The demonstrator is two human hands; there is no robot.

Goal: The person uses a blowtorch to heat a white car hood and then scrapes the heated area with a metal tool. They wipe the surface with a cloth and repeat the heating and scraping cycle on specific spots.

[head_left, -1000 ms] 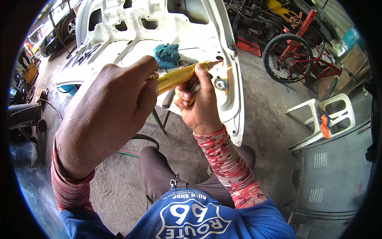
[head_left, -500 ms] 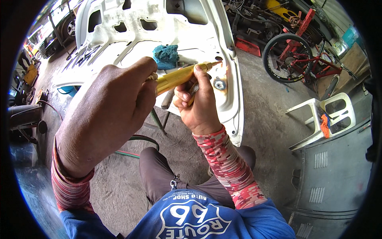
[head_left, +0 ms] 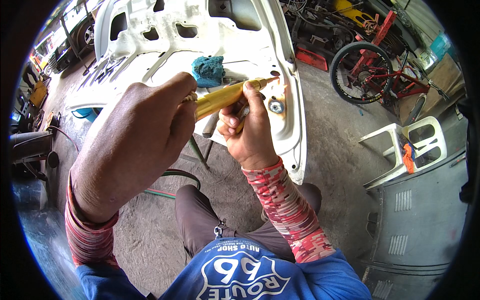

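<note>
A brass-coloured gas torch lies across the view, its thin copper-toned nozzle directed to the right. My left hand is closed round its rear part and covers that end. Near the nozzle, my right hand is closed on the front of the torch, thumb on top and fingers curled beneath; what lies inside the fingers is partly hidden. Beyond is a white car hood panel, inner side up. To the nozzle's lower right, the panel has a scorched patch round a grey metal spot. A bunched teal cloth rests on the panel.
Green and red hoses run under my left arm. A white plastic chair with an orange rag stands at right, beside a grey metal panel. Farther back are a red bicycle and a red metal box.
</note>
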